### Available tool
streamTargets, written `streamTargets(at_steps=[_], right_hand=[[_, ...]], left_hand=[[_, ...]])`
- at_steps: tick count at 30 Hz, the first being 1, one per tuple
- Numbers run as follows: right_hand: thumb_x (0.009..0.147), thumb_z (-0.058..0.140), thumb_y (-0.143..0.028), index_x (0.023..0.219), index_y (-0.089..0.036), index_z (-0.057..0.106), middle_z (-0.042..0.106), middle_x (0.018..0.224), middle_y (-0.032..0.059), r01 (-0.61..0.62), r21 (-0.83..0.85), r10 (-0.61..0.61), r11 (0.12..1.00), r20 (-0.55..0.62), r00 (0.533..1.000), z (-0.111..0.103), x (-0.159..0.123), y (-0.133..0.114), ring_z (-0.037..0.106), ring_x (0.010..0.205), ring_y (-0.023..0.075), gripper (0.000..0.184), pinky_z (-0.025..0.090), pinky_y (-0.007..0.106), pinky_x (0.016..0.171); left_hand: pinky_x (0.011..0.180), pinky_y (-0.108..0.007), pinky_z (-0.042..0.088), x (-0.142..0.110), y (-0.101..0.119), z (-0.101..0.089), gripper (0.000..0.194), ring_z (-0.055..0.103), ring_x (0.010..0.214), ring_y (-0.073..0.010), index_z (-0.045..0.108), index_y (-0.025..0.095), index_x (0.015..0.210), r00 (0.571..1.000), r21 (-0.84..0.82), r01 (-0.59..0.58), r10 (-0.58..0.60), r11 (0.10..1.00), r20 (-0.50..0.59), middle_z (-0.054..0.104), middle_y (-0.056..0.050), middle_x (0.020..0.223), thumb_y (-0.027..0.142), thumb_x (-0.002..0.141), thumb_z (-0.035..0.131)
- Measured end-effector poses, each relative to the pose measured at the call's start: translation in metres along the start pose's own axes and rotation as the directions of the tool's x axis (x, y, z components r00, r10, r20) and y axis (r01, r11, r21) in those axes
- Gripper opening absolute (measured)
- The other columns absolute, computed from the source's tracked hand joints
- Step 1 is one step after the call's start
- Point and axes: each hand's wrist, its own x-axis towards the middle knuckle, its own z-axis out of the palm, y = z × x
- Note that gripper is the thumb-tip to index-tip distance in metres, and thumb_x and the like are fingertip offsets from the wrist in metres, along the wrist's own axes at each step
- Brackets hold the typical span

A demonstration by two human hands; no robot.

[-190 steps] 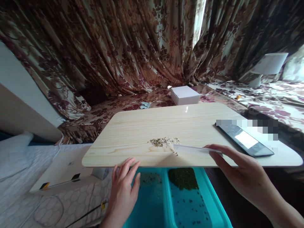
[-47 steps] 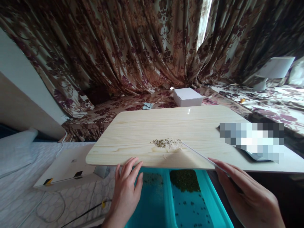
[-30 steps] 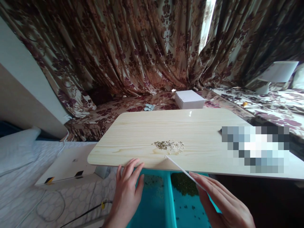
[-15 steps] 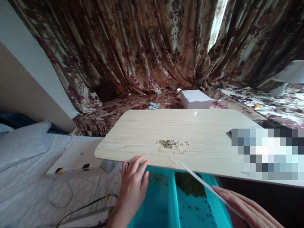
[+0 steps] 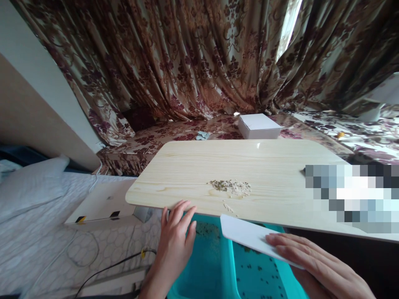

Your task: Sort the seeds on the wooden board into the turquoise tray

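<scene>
My right hand grips a flat white scraper-like strip, held over the divided turquoise bin just below the table's front edge. My left hand lies with fingers spread on the edge of the light wood-grain table. On the tabletop is a mixed pile of pale grains and green beans. A short line of pale grains lies nearer the edge. In the bin's left compartment are scattered pale grains; dark green beans dot the right one, its heap mostly hidden behind the strip.
A blurred-out device lies on the table's right side. Behind the table are a white box and a light blue cloth. A flat white carton and a black cable lie on the bed at left.
The white strip drew a few pale grains from the pile toward the front edge, then came off the table and turned its flat face up over the bin. My left hand stays at the edge.
</scene>
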Motion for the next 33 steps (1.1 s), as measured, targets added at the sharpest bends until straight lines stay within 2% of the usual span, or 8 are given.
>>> streamTargets(at_steps=[5,16,21,25,29,33], right_hand=[[0.092,0.058,-0.006,0.134,-0.025,0.065,0.080,0.117,0.0055,0.090,-0.040,-0.086,0.995,0.093,0.992,-0.001,0.003,0.012,0.077,0.105,0.0208,0.046,0.062,0.027,0.093],[0.088,0.055,0.000,0.127,-0.023,0.067,0.081,0.110,0.0075,0.108,0.011,-0.109,0.994,0.056,0.992,0.011,0.010,0.024,0.077,0.103,0.0211,0.047,0.066,0.028,0.083],[0.088,0.055,0.003,0.123,-0.023,0.069,0.081,0.110,0.0072,0.095,0.028,-0.095,0.995,0.006,0.995,0.024,0.021,0.033,0.077,0.103,0.0212,0.045,0.067,0.031,0.083],[0.089,0.056,0.001,0.127,-0.026,0.069,0.080,0.112,0.0060,0.061,0.019,-0.060,0.998,-0.052,0.997,0.025,0.022,0.028,0.077,0.102,0.0212,0.048,0.066,0.031,0.084],[0.088,0.064,-0.004,0.133,-0.030,0.067,0.080,0.113,0.0028,-0.063,-0.093,0.048,0.994,-0.162,0.986,0.017,0.010,0.018,0.079,0.095,0.0204,0.052,0.065,0.030,0.086],[0.088,0.069,-0.008,0.138,-0.031,0.065,0.080,0.113,0.0026,-0.081,-0.188,0.043,0.979,-0.197,0.979,0.015,0.000,0.012,0.079,0.090,0.0199,0.054,0.064,0.029,0.088]], left_hand=[[0.117,-0.055,0.034,0.000,0.001,0.000,0.037,0.059,0.131,-0.0284,0.066,0.023,0.129,1.000,-0.001,-0.001,0.001,1.000,-0.012,0.065,-0.012,0.138,0.018,0.099,0.045],[0.117,-0.057,0.034,0.000,0.001,-0.002,0.036,0.057,0.133,-0.0290,0.064,0.023,0.131,1.000,-0.028,0.009,-0.008,1.000,0.015,0.064,-0.012,0.140,0.021,0.101,0.044],[0.116,-0.055,0.035,0.001,0.001,-0.002,0.036,0.057,0.133,-0.0274,0.064,0.025,0.129,1.000,-0.037,-0.001,0.002,0.999,0.005,0.064,-0.011,0.139,0.019,0.101,0.044],[0.116,-0.057,0.035,0.001,0.002,-0.003,0.035,0.057,0.133,-0.0282,0.064,0.023,0.129,1.000,-0.032,-0.003,0.003,0.999,0.006,0.064,-0.012,0.139,0.019,0.101,0.043],[0.116,-0.058,0.035,0.001,0.002,-0.005,0.035,0.057,0.133,-0.0290,0.064,0.022,0.129,1.000,-0.032,-0.002,0.002,0.999,0.012,0.064,-0.013,0.139,0.019,0.101,0.044],[0.116,-0.061,0.034,0.001,0.003,-0.006,0.036,0.056,0.134,-0.0298,0.064,0.023,0.129,1.000,-0.040,0.016,-0.015,0.999,0.023,0.063,-0.013,0.140,0.018,0.100,0.043]])
